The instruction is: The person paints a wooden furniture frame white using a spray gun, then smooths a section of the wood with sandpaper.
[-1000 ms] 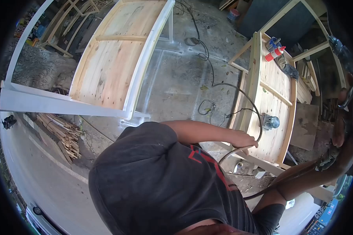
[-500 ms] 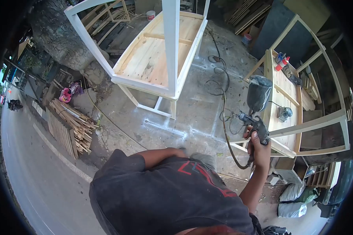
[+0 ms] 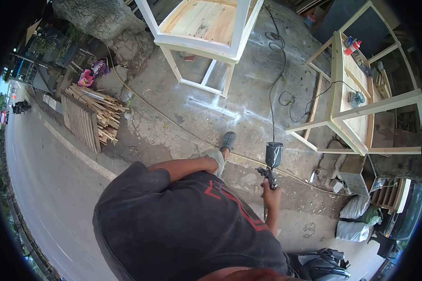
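Observation:
My right hand is wrapped round the grip of a spray gun. Its dark, paint-streaked cup sits upright on top, and a hose runs across the floor near it. The gun is low beside my body, apart from the furniture. My left arm reaches down by my leg; the left hand is near my thigh, its fingers hidden. Ahead stands a wooden frame table with white-painted posts and a bare wood top. To the right is a second, unpainted wooden frame.
A yellowish hose crosses the concrete, which has white overspray marks. A stack of wood strips lies left beside the road. Sacks and a parked motorbike are at the lower right. A red bottle rests on the right frame.
My right hand has lowered the spray gun, bringing it in toward my body and away from the right frame. The view has shifted back from the white-posted table, and my clogged foot now shows.

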Demonstrator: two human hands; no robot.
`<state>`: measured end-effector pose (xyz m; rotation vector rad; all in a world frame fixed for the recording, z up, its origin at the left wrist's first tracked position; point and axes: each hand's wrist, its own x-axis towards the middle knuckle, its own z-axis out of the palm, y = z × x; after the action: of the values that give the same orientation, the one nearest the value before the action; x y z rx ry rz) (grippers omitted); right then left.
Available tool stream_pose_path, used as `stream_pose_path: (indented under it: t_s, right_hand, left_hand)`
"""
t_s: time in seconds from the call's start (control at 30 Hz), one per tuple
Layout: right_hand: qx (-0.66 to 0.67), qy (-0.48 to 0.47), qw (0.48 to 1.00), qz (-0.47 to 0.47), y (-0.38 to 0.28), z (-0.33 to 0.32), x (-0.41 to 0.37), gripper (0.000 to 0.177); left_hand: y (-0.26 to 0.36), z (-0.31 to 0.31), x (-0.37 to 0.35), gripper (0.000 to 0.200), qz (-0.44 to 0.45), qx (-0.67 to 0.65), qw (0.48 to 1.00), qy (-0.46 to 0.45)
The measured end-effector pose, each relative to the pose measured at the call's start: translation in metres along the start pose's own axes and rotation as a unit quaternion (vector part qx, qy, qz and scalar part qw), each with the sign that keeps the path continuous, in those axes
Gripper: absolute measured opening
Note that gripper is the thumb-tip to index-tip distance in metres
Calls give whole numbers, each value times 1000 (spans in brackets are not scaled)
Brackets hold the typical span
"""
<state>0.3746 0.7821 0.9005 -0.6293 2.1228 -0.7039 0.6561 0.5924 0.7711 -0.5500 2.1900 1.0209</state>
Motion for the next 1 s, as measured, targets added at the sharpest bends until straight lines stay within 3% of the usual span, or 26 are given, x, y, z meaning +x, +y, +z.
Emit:
stream_pose_path:
  t_s: [0.03, 0.13, 0.2, 0.3, 0.33, 0.4, 0.5, 0.6, 0.63, 0.67, 0.73, 0.8, 0.87, 1.0]
  right_hand:
    - [11, 12, 1000, 10, 23, 6, -18, 48]
    - [-15, 74, 994, 85, 73, 22, -75, 49]
    - [40, 130, 985, 109, 82, 36, -109, 49]
    - [111, 181, 973, 92, 49, 59, -131, 46]
    - [135, 198, 969, 63, 43, 70, -131, 45]
    - [160, 224, 961, 27, 13, 95, -125, 42]
    - [237, 270, 931, -60, -19, 148, -80, 40]
    - [256, 261, 930, -28, -88, 192, -40, 33]
    - [275, 290, 915, -53, -104, 215, -10, 34]
    - [280, 314, 905, -68, -110, 234, 10, 34]
    - [285, 314, 902, -84, -120, 268, 60, 37]
    - [301, 359, 870, -155, -135, 306, 119, 38]
    - [314, 348, 867, -170, -139, 341, 171, 40]
    - [343, 375, 819, -267, -144, 418, 269, 45]
  left_hand:
    - [-2, 25, -9, 29, -22, 59, 998, 17]
    - [-19, 39, -48, 21, 39, -7, 998, 43]
    - [-26, 46, -68, 20, 52, -17, 997, 54]
    - [-11, -1, -125, 20, 38, -15, 993, -115]
    - [-28, 12, -134, 20, 94, -78, 989, -83]
    - [-56, 16, -151, 20, 82, 4, 980, -179]
    - [-109, 24, -184, 22, 50, 3, 964, -262]
    - [-174, 31, -226, 21, 43, -68, 949, -305]
    - [-195, 24, -230, 20, 58, -101, 913, -391]
    - [-245, 69, -226, 17, 84, -167, 882, -433]
    - [-285, 73, -238, 15, -56, -266, 826, -493]
    - [-335, 104, -234, 13, -41, -355, 804, -475]
    - [-373, 136, -213, 12, -49, -387, 794, -467]
    - [-442, 173, -149, 19, -62, -357, 813, -456]
